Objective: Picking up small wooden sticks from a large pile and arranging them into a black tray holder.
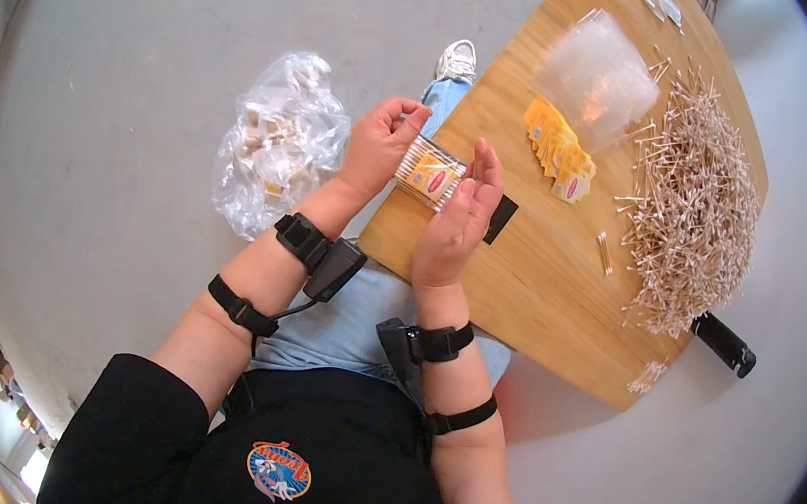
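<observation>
A clear flat pack of cotton swabs [430, 177] with a yellow and red card inside is held over the table's left corner. At its left end, my left hand [372, 150] is closed, thumb and fingers pinching the plastic near the upper edge. My right hand [459, 224] is cupped round the opposite end, its thumb and fingers on either side of the pack. Parts of the fingers behind the pack are hidden. A small black flat piece [501, 220] lies on the wood beside my right hand.
The wooden table [545, 290] bears a large heap of loose cotton swabs [696, 207], fanned yellow cards [559, 150] and clear plastic bags [602, 75]. A few swabs [605, 254] lie apart. On the floor to the left sits a clear bag of packs [283, 147]. A black cylinder [725, 345] juts past the right edge.
</observation>
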A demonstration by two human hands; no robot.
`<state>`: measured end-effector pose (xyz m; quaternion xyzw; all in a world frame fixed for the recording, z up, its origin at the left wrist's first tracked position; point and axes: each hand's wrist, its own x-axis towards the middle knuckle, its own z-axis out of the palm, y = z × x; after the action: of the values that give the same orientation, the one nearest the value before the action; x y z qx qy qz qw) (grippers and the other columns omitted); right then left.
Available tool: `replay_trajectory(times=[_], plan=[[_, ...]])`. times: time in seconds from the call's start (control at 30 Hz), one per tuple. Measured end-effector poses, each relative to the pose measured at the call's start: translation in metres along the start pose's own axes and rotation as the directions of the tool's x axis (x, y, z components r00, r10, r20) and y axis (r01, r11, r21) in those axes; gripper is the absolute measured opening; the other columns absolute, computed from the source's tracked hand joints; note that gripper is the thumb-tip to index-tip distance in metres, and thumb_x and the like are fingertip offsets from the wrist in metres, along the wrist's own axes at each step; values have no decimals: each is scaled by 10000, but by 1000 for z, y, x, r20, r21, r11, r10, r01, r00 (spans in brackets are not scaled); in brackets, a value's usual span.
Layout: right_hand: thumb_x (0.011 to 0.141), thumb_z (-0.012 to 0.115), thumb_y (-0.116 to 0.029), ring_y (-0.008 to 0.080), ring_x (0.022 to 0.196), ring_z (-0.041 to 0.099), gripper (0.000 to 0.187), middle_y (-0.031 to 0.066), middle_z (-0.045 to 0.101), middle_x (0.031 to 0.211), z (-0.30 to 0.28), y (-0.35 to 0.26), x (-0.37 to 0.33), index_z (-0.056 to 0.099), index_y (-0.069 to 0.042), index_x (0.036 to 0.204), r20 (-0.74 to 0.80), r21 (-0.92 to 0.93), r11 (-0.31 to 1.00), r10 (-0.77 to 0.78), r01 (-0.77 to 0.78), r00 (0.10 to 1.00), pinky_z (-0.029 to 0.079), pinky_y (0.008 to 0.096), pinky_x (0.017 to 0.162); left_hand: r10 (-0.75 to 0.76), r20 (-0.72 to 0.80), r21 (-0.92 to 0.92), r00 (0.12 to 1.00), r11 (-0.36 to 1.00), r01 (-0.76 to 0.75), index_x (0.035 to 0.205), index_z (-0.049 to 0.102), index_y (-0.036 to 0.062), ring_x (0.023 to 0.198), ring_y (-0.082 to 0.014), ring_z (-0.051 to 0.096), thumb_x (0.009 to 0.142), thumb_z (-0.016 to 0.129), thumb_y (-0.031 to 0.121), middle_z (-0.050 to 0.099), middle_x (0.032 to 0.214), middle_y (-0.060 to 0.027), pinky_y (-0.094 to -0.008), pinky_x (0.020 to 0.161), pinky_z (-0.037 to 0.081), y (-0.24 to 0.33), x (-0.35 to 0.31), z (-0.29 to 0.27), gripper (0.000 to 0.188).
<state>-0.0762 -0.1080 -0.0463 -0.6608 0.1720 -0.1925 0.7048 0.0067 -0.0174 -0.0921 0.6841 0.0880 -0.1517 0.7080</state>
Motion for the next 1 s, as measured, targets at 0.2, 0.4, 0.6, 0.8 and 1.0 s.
replay_trajectory(times=[0.2, 0.4, 0.6, 0.8, 1.0], plan=[[1005, 357, -114, 242, 1401, 357, 462, 152, 402, 1478, -3, 5, 0, 352, 43, 1439, -72, 80, 997, 23, -17, 997, 230, 382, 1201, -68, 2, -129, 998, 989, 67, 1052, 651, 30, 625, -14, 530, 977, 659, 267, 632, 728, 31, -203, 549, 423, -3, 9, -12, 249], [1002, 361, -116, 237, 1405, 349, 476, 153, 392, 1480, -6, 7, -1, 320, 45, 1448, -85, 143, 989, 39, -27, 996, 208, 382, 1213, -94, 48, -97, 994, 990, 99, 1051, 639, 20, 612, -13, 519, 971, 668, 261, 621, 704, 39, -205, 539, 412, 6, 6, -6, 256], [968, 384, -63, 267, 1435, 311, 506, 175, 365, 1500, 1, 6, -2, 300, 53, 1454, -33, 178, 984, 30, -24, 999, 183, 396, 1218, 18, -11, 129, 1000, 991, -17, 994, 672, 35, 592, -26, 503, 948, 694, 258, 599, 647, 35, -228, 532, 418, 6, 5, 0, 229], [931, 418, 13, 271, 1443, 299, 537, 176, 359, 1501, 6, 5, -1, 291, 56, 1451, -28, 158, 987, 24, -20, 999, 168, 402, 1220, 158, -38, 212, 987, 966, -146, 964, 678, 29, 574, -36, 489, 946, 690, 271, 593, 629, 11, -246, 514, 412, 5, 1, 0, 243], [885, 549, 32, 302, 1241, 519, 406, 177, 543, 1307, -28, 8, 10, 520, 22, 1290, -83, -243, 970, -45, 24, 996, 386, 397, 1096, 73, -67, 114, 995, 991, -65, 994, 667, 24, 569, -41, 509, 949, 683, 285, 598, 619, 3, -252, 516, 419, 3, 2, -3, 265]])
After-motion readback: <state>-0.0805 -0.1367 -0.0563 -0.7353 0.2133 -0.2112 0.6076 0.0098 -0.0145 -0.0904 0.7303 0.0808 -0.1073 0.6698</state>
